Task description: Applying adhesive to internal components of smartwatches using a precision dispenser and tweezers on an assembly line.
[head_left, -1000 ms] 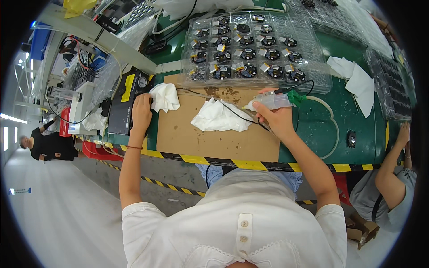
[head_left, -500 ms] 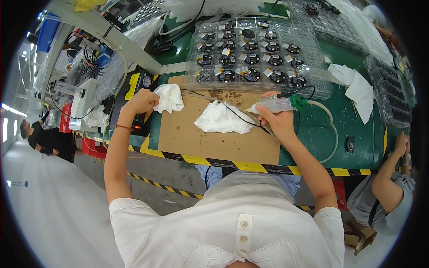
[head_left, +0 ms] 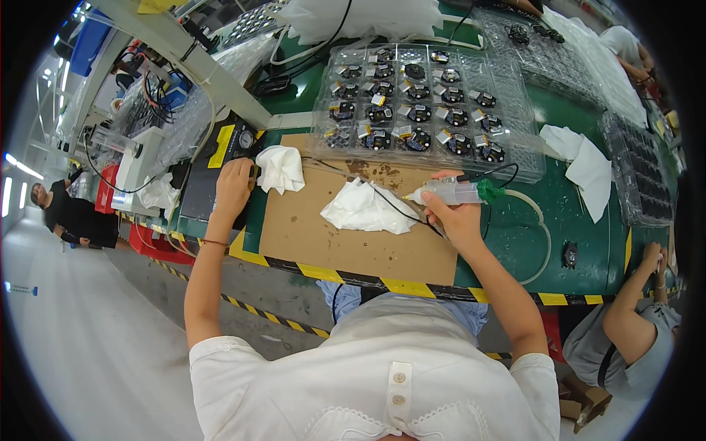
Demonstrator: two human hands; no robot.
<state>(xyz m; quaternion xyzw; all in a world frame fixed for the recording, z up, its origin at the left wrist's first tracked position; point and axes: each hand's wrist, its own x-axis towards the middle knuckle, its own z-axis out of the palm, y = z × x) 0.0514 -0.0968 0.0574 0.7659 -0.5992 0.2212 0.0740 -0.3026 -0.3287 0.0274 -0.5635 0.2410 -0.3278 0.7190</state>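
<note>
the right hand (head_left: 454, 218) held a clear syringe (head_left: 457, 194) above the right edge of the cardboard sheet (head_left: 316, 253), well back from the front edge of the desk (head_left: 515, 253). its grip pinched the barrel between thumb and fingers. the left hand (head_left: 235, 184) was at a black box (head_left: 198, 198); whether its grip pinched anything, i could not tell. the syringe's long axis ran roughly along the desk's front edge, tip leftward, green cap (head_left: 487, 192) rightward. it looked light and stiff-walled, perhaps slippery, the tip fragile; mid-barrel seemed the best hold.
</note>
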